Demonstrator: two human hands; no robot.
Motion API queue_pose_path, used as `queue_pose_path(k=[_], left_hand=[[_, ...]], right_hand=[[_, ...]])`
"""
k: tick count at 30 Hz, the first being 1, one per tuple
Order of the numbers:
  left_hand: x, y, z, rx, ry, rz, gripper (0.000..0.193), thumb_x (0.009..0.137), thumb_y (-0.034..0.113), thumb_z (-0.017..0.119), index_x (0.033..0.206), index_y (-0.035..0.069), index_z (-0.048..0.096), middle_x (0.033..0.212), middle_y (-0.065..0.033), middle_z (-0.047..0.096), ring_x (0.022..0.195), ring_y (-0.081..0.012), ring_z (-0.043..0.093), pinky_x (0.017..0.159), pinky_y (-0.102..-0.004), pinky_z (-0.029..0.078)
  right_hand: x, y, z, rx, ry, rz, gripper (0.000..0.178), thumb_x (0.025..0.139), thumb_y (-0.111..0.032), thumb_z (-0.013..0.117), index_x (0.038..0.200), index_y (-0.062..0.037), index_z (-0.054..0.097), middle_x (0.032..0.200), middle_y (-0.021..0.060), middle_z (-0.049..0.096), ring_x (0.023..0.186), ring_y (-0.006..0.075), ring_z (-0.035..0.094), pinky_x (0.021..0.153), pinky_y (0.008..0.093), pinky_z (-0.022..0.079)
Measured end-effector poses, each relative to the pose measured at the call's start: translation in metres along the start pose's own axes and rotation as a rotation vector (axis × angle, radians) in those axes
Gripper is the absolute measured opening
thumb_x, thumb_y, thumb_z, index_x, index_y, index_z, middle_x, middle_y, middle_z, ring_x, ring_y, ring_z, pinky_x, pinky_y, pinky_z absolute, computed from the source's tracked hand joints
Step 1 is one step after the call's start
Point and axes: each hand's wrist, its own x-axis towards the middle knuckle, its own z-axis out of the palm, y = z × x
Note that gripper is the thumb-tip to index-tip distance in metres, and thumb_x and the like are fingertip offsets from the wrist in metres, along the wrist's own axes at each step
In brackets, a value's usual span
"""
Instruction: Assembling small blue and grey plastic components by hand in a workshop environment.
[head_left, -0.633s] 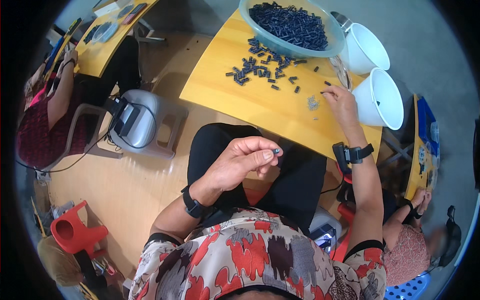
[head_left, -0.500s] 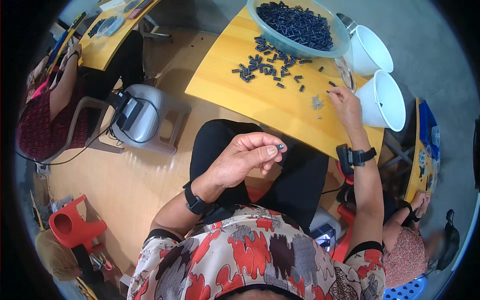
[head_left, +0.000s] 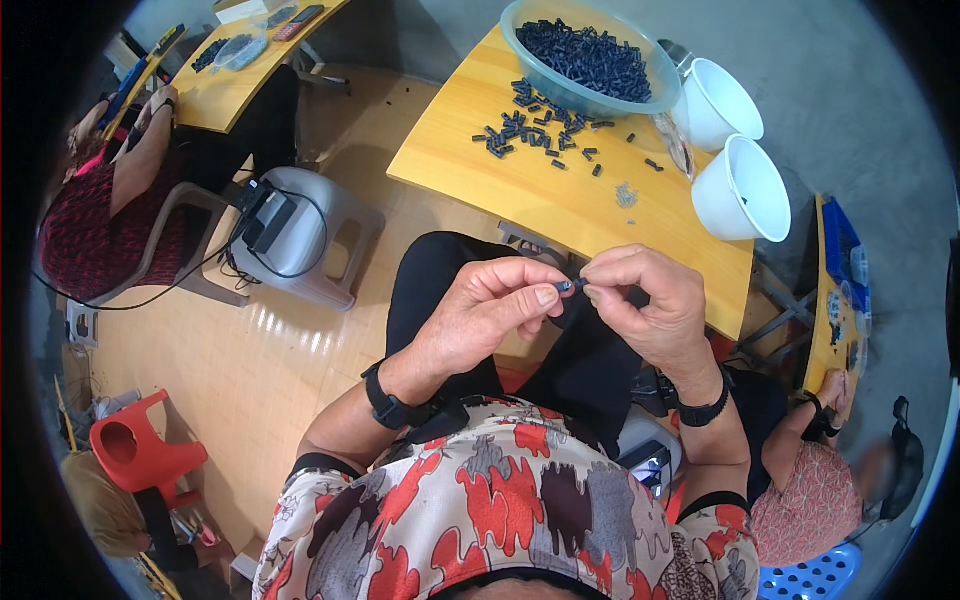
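Over my lap, my left hand (head_left: 490, 308) pinches a small black cylindrical piece (head_left: 563, 287) with a shiny end between thumb and forefinger. Right beside it, my right hand (head_left: 655, 300) pinches a tiny dark part (head_left: 582, 284) and brings it up against that shiny end. Whether the two parts are joined cannot be made out. On the yellow table (head_left: 460, 140) beyond my hands lie many loose black cylindrical pieces (head_left: 520, 132). A small heap of silvery metal bits (head_left: 626, 194) sits nearer the table's right side.
A translucent basin (head_left: 655, 98) full of black pieces stands at the table's far side. Two white buckets (head_left: 718, 195) are along its right edge. To the left is a grey stool (head_left: 300, 250) with cables; co-workers sit at tables on both sides. A red stool (head_left: 145, 445) stands lower left.
My right hand has come back from the table near the metal bits to meet my left hand over my lap. The left hand keeps hold of its black piece.
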Motion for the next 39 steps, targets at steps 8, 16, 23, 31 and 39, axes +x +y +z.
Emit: queue_pose_path(k=[8,16,23,31,39], left_hand=[[-0.019,0.006,0.009,0.119,-0.014,0.048,0.016,0.091,0.013,0.056,0.098,0.002,0.064,0.078,0.0002,0.060,0.064,-0.0030,0.047,0.057,-0.0187,0.041],[-0.032,0.016,0.020,0.342,0.006,0.116,0.016,0.091,0.010,0.054,0.092,-0.004,0.062,0.076,-0.0008,0.059,0.070,-0.0064,0.052,0.064,-0.0221,0.045],[-0.040,0.014,0.025,0.476,0.096,0.234,0.015,0.089,0.010,0.055,0.092,-0.004,0.062,0.077,-0.0036,0.061,0.070,-0.0072,0.054,0.064,-0.0231,0.046],[-0.042,0.020,0.024,0.572,0.133,0.366,0.012,0.088,0.007,0.056,0.089,-0.004,0.060,0.074,-0.0063,0.059,0.067,-0.0101,0.055,0.061,-0.0239,0.045],[-0.038,0.009,0.020,0.530,0.083,0.326,0.014,0.089,0.010,0.057,0.095,-0.002,0.062,0.074,0.0000,0.056,0.064,-0.0051,0.047,0.057,-0.0208,0.039]], right_hand=[[-0.008,-0.020,-0.001,-0.192,-0.053,-0.161,0.019,0.065,0.009,0.065,0.079,-0.0030,0.060,0.078,0.0076,0.062,0.067,0.0196,0.062,0.057,0.0261,0.049],[-0.002,-0.035,-0.008,-0.333,-0.246,-0.309,0.012,0.066,0.003,0.062,0.075,-0.0036,0.058,0.070,0.0066,0.055,0.062,0.0237,0.057,0.054,0.0316,0.047],[-0.003,-0.054,-0.001,-0.090,-0.266,0.282,0.008,0.067,0.001,0.061,0.071,-0.0020,0.055,0.059,0.0080,0.051,0.051,0.0196,0.052,0.048,0.0294,0.041],[0.004,-0.056,0.003,-0.202,-0.238,0.051,0.008,0.067,0.002,0.061,0.070,-0.0017,0.055,0.060,0.0063,0.051,0.051,0.0157,0.050,0.047,0.0281,0.039],[0.000,-0.040,0.007,-0.114,-0.272,0.057,0.008,0.070,0.003,0.062,0.073,-0.0020,0.057,0.063,0.0058,0.054,0.053,0.0123,0.051,0.048,0.0252,0.040]])
